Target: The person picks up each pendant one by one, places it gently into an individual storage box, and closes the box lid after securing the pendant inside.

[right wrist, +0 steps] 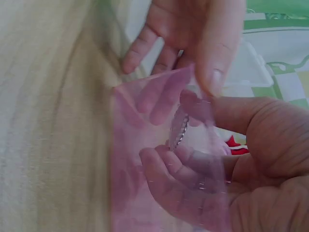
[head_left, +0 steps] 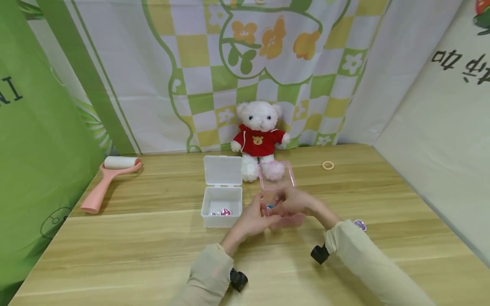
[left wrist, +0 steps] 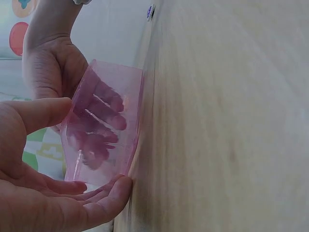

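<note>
My left hand grips the left side of a clear pink plastic box, with the thumb at its rim and the fingers low along its wall. Inside that box is my right hand, its fingers bent. Between its thumb and fingertips it pinches a gem with a beaded silver edge, seen through the pink wall; from the head view a bit of blue shows there. The pink lid stands raised behind. Left of the hands, an open white box contains a pink-red gem and smaller clear pieces.
A white teddy bear in a red top sits behind the boxes against the curtain. At the far left lies a pink-handled lint roller. A purple gem lies beyond my right wrist, and a yellowish ring is at back right.
</note>
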`<action>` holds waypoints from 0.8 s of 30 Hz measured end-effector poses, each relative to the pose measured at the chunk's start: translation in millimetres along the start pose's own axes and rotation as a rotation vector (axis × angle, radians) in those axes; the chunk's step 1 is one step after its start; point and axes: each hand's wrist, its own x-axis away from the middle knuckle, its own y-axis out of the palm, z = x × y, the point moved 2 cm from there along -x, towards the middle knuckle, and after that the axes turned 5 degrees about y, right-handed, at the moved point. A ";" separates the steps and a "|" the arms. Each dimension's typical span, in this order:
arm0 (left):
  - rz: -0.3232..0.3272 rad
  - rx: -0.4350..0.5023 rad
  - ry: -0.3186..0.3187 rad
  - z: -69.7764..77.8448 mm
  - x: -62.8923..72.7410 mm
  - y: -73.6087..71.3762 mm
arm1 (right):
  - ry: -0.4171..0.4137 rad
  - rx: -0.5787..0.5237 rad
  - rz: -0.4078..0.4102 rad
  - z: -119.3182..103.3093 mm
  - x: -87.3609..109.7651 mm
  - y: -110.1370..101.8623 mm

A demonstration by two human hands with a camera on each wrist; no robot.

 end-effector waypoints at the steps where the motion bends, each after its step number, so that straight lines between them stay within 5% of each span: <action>1: 0.000 0.000 0.001 0.5 0.2 0.1 | -0.003 0.016 0.006 0.7 -0.5 1.3; 15: 0.000 0.000 0.009 2.2 -0.9 -0.1 | 0.042 0.459 0.189 -5.4 -6.8 8.6; 19: 0.003 0.006 0.030 4.4 0.7 -1.3 | 0.010 0.571 0.179 -7.6 -9.1 9.3; 24: -0.008 0.019 0.010 2.6 0.8 0.1 | 0.025 0.576 0.152 -6.9 -9.5 10.5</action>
